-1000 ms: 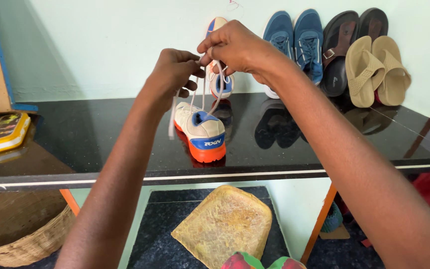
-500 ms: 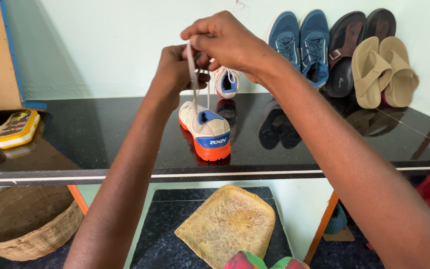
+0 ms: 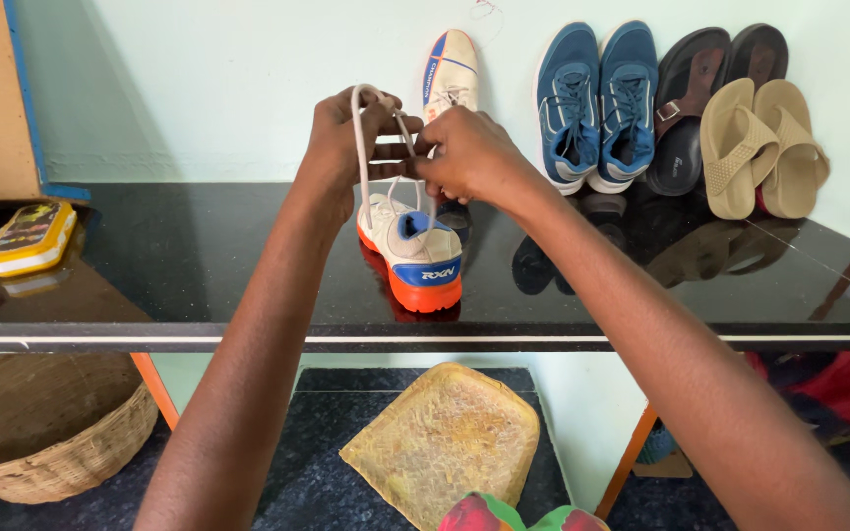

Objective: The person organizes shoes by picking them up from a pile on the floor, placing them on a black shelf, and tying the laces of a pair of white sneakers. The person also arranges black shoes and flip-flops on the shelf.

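Pinched tight on a thin white shoelace point(image 3: 359, 138): left hand point(image 3: 351, 138), with a loop of lace curving up over the knuckles. Also closed on the lace, just beside it: right hand point(image 3: 469, 157), fingertips almost touching the left ones. Both held up in the air, right above a white sneaker with a blue heel patch and an orange sole point(image 3: 411, 251). Lace strands running down from the fingers into the shoe.

Standing flat on a shiny black stone shelf point(image 3: 199, 265), heel toward the camera, near the front edge. Leaning up on the pale green wall behind the hands: a matching white, blue and orange sneaker point(image 3: 450, 74). More to the right, also leaning on the wall: a pair of blue lace-up sneakers point(image 3: 597, 103), a pair of dark brown sandals point(image 3: 705, 88), a pair of tan rubber flip-flops point(image 3: 759, 147). Far left on the shelf: a flat yellow box-like thing point(image 3: 27, 238). Down below the shelf: a round woven basket point(image 3: 46, 433) on the left, a worn yellow mat point(image 3: 445, 442) in the middle.
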